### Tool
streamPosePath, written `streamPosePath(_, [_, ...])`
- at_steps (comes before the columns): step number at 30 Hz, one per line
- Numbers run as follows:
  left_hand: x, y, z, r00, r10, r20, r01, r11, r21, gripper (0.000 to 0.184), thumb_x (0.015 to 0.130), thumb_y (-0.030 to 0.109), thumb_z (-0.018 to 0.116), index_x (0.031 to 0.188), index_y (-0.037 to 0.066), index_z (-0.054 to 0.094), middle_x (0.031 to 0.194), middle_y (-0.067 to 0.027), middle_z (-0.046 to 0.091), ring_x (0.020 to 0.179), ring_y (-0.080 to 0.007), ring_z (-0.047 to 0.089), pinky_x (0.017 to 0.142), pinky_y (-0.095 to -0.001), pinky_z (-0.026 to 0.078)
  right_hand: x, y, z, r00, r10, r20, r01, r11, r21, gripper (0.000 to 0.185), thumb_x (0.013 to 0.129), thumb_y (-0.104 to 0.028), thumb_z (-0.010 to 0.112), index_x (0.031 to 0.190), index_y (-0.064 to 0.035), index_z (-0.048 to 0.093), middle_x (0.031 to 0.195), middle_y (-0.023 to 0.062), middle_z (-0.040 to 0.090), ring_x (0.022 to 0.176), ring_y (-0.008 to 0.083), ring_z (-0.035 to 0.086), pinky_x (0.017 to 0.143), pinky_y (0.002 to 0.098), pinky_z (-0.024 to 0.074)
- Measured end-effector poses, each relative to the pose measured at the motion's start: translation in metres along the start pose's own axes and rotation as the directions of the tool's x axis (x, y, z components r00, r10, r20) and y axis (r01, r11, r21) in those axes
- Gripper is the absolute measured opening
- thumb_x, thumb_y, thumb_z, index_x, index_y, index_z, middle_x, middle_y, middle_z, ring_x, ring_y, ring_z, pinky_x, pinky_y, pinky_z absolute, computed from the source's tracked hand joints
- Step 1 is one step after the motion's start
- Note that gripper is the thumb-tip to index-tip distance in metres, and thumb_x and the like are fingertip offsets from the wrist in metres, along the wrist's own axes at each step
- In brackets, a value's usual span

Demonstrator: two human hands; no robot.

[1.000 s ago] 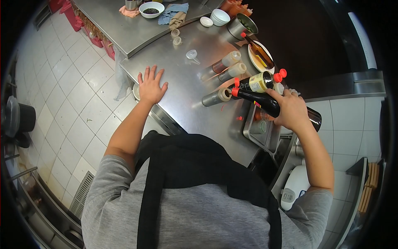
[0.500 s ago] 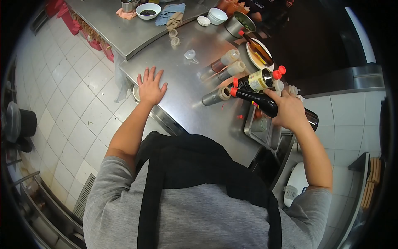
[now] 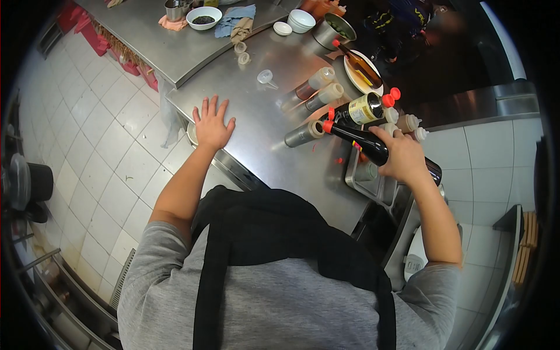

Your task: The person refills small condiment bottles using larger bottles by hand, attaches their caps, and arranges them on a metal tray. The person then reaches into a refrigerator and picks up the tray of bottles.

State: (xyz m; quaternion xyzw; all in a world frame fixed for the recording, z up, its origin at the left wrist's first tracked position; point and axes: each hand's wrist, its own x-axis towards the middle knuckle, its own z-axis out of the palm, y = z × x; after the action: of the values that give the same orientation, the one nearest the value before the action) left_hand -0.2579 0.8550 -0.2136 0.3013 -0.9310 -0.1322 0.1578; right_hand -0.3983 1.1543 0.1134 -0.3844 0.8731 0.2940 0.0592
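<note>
My left hand [image 3: 213, 125] lies flat with fingers spread on the steel counter [image 3: 256, 125], near its edge. My right hand [image 3: 403, 156] is wrapped round a dark glass sauce bottle [image 3: 364, 143] with a red neck piece. That bottle is tilted, its neck at the mouth of an uncapped squeeze bottle [image 3: 301, 135] with dark content. Whether liquid is flowing is too small to tell. Two more uncapped squeeze bottles, one reddish [image 3: 315, 83] and one grey [image 3: 325, 97], stand beyond it. Behind my right hand's bottle is a labelled sauce bottle [image 3: 359, 111] with a red cap.
A clear nozzle cap [image 3: 266, 77] and two pale caps [image 3: 242, 53] lie on the counter. A metal tray [image 3: 382, 195] holds more containers. Further back are an amber bottle on a white plate [image 3: 353, 79], a metal pot [image 3: 334, 34], white bowls [image 3: 301, 21] and another person [image 3: 408, 17].
The tilted bottle and my right hand have shifted very slightly left, with the neck still at the squeeze bottle. My left hand stays flat. More of the person at the back shows.
</note>
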Motion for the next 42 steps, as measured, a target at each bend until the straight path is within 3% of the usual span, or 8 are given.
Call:
streamPosePath(9, [0.000, -0.001, -0.001, 1.000, 0.016, 0.001, -0.016, 1.000, -0.006, 0.058, 0.085, 0.042, 0.056, 0.138, 0.020, 0.045, 0.148, -0.0091, 0.033, 0.139, -0.0313, 0.025, 0.111, -0.0570, 0.016, -0.007, -0.002, 0.023, 0.998, 0.051, -0.023, -0.050, 0.997, 0.066, 0.089, 0.052, -0.019, 0.080, 0.133, -0.0317, 0.046, 0.102, 0.0176, 0.059, 0.089, 0.0385, 0.062, 0.081, 0.0447, 0.0517])
streamPosePath(18, [0.001, -0.002, -0.002, 0.999, 0.032, 0.030, -0.033, 0.999, 0.013, 0.060, 0.086, 0.042, 0.055, 0.140, 0.019, 0.041, 0.149, -0.0094, 0.030, 0.140, -0.0322, 0.022, 0.111, -0.0574, 0.015, -0.021, -0.018, 0.030, 0.987, 0.163, 0.000, -0.156, 0.950, 0.270, 0.084, 0.052, -0.019, 0.079, 0.130, -0.0310, 0.049, 0.097, 0.0175, 0.059, 0.092, 0.0351, 0.063, 0.078, 0.0428, 0.0529])
streamPosePath(23, [0.001, -0.001, -0.004, 0.998, 0.027, 0.059, -0.028, 0.999, 0.017, 0.061, 0.087, 0.042, 0.054, 0.141, 0.020, 0.039, 0.150, -0.0097, 0.029, 0.141, -0.0320, 0.021, 0.111, -0.0575, 0.014, -0.027, -0.026, 0.045, 0.977, 0.212, -0.026, -0.188, 0.913, 0.363, 0.086, 0.052, -0.020, 0.079, 0.131, -0.0306, 0.048, 0.106, 0.0172, 0.061, 0.095, 0.0366, 0.063, 0.082, 0.0431, 0.0524])
streamPosePath(31, [0.003, -0.004, 0.003, 0.998, 0.027, 0.060, -0.027, 1.000, -0.001, 0.063, 0.086, 0.044, 0.055, 0.141, 0.019, 0.039, 0.150, -0.0096, 0.028, 0.142, -0.0319, 0.019, 0.111, -0.0583, 0.012, -0.034, -0.040, 0.095, 0.962, 0.260, -0.084, -0.159, 0.784, 0.600, 0.091, 0.050, -0.022, 0.082, 0.134, -0.0306, 0.045, 0.109, 0.0168, 0.062, 0.096, 0.0364, 0.063, 0.083, 0.0432, 0.0521])
streamPosePath(34, [0.009, -0.002, 0.002, 0.999, -0.019, 0.035, 0.021, 0.999, -0.043, 0.066, 0.084, 0.044, 0.060, 0.140, 0.017, 0.040, 0.147, -0.0116, 0.035, 0.139, -0.0312, 0.027, 0.110, -0.0574, 0.017, -0.034, -0.050, 0.114, 0.953, 0.289, -0.089, -0.139, 0.680, 0.720, 0.092, 0.051, -0.022, 0.082, 0.134, -0.0282, 0.045, 0.106, 0.0165, 0.062, 0.096, 0.0365, 0.063, 0.082, 0.0434, 0.0512])
streamPosePath(37, [0.029, 0.020, -0.033, 0.994, 0.021, 0.105, 0.028, 0.894, -0.448, 0.067, 0.082, 0.036, 0.065, 0.139, 0.011, 0.041, 0.142, -0.0156, 0.042, 0.132, -0.0329, 0.038, 0.108, -0.0479, 0.030, -0.031, -0.062, 0.133, 0.944, 0.317, -0.096, -0.100, 0.548, 0.830, 0.091, 0.051, -0.021, 0.082, 0.134, -0.0231, 0.046, 0.109, 0.0168, 0.063, 0.099, 0.0363, 0.062, 0.085, 0.0419, 0.0501])
streamPosePath(39, [0.040, 0.052, -0.062, 0.957, 0.288, -0.029, -0.239, 0.730, -0.640, 0.072, 0.078, 0.029, 0.071, 0.140, 0.008, 0.040, 0.139, -0.0177, 0.045, 0.128, -0.0336, 0.044, 0.106, -0.0426, 0.035, -0.027, -0.070, 0.150, 0.933, 0.323, -0.161, -0.011, 0.471, 0.882, 0.090, 0.051, -0.021, 0.083, 0.133, -0.0201, 0.047, 0.112, 0.0171, 0.063, 0.101, 0.0358, 0.062, 0.087, 0.0410, 0.0497])
streamPosePath(42, [0.047, 0.119, -0.119, 0.784, 0.597, -0.168, -0.480, 0.414, -0.773, 0.079, 0.074, 0.026, 0.075, 0.141, 0.009, 0.038, 0.142, -0.0165, 0.042, 0.132, -0.0351, 0.039, 0.109, -0.0440, 0.031, -0.021, -0.080, 0.176, 0.928, 0.328, -0.176, 0.069, 0.314, 0.947, 0.090, 0.052, -0.020, 0.084, 0.133, -0.0143, 0.046, 0.115, 0.0160, 0.063, 0.104, 0.0319, 0.062, 0.089, 0.0381, 0.0489])
